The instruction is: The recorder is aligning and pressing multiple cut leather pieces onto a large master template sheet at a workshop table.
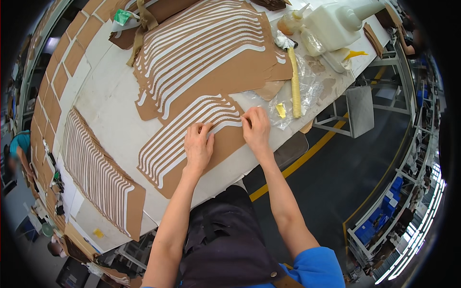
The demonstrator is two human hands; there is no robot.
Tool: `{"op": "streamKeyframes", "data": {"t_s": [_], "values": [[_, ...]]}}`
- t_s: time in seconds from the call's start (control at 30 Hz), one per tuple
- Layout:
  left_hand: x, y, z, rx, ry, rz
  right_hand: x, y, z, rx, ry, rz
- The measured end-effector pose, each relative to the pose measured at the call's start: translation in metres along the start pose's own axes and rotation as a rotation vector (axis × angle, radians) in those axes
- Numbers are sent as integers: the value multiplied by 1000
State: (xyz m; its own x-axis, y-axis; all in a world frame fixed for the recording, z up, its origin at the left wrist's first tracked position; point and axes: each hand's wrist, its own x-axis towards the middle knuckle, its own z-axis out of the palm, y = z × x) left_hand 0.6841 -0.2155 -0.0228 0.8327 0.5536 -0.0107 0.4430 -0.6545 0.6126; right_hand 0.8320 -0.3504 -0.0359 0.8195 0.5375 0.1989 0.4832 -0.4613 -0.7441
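Overlapping brown sheets with white edge strips (pixel 219 140) lie fanned on the table in front of me. My left hand (pixel 198 145) rests over their middle, fingers curled downward at a white strip. At their right end is my right hand (pixel 256 126), its thumb and fingertips close together at the end of a strip. Whether either hand pinches anything is hidden. Beyond them lies a larger fan of similar brown pieces (pixel 223 73). A third, tightly overlapped row (pixel 135 212) lies to the left.
A yellow-wrapped stick (pixel 295 86) lies on clear plastic film (pixel 309 77) at the right. Behind stand a large white plastic bottle (pixel 333 27) and a small amber-filled bottle (pixel 289 22). Rolled brown material (pixel 162 14) lies at the back. Another person (pixel 21 147) is at far left.
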Motion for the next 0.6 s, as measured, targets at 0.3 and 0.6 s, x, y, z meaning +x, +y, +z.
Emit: {"op": "streamKeyframes", "data": {"t_s": [0.3, 0.6], "values": [[4, -4, -5, -58, 28, 56, -25, -11, -23, 297, -243, 272], [-13, -80, -83, -86, -641, -196, -20, 8, -22, 446, -266, 451]]}}
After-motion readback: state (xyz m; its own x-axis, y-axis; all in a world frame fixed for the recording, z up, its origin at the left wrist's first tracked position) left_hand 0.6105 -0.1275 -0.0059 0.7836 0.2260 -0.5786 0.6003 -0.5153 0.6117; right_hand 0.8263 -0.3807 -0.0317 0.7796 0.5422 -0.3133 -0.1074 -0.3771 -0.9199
